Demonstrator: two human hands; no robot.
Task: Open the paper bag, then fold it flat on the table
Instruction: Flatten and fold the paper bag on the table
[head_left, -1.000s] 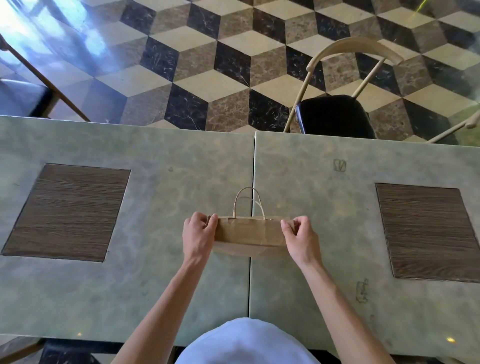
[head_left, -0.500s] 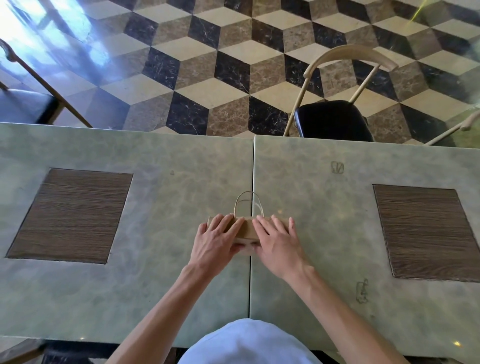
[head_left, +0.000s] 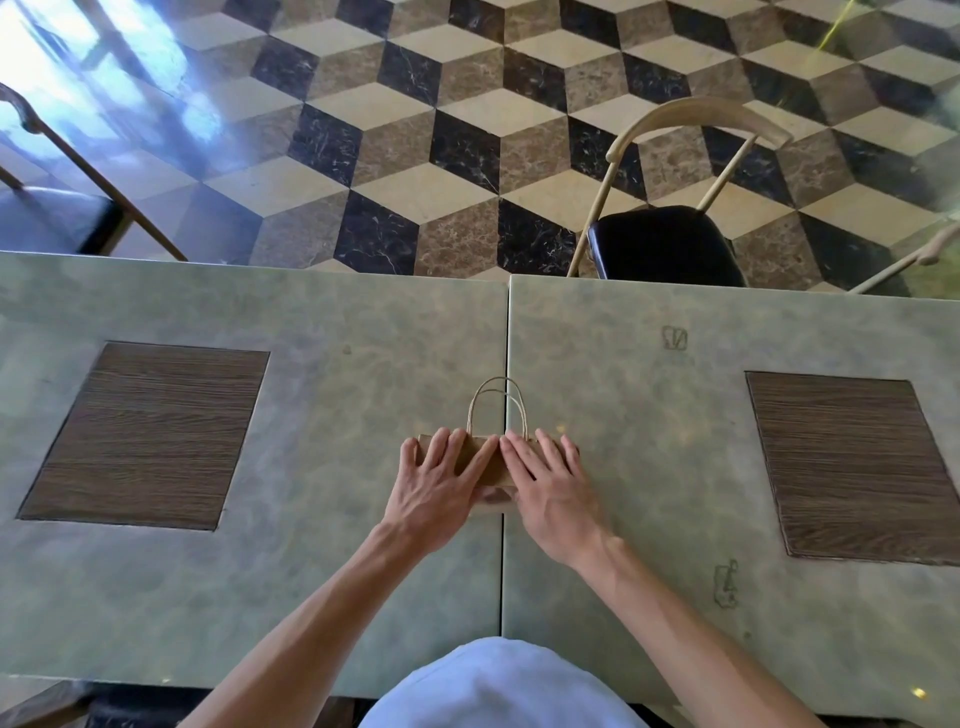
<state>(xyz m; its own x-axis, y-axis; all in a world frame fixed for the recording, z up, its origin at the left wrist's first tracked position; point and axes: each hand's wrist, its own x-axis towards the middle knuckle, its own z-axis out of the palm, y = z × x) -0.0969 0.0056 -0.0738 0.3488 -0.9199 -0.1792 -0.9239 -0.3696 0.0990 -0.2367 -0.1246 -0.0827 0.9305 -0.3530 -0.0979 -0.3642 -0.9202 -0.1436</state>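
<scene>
Paper bag pressed flat under left hand, right hand, fingers straight.

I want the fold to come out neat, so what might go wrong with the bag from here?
The paper bag lies across the seam between the two tabletops, so the crease may dent there. The twine handles stick out past the left hand and right hand, unpressed, and might spring the top open.

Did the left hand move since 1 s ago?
Yes. The left hand went from gripping the paper bag's left end inward toward the table seam, now pressing flat on top.
</scene>
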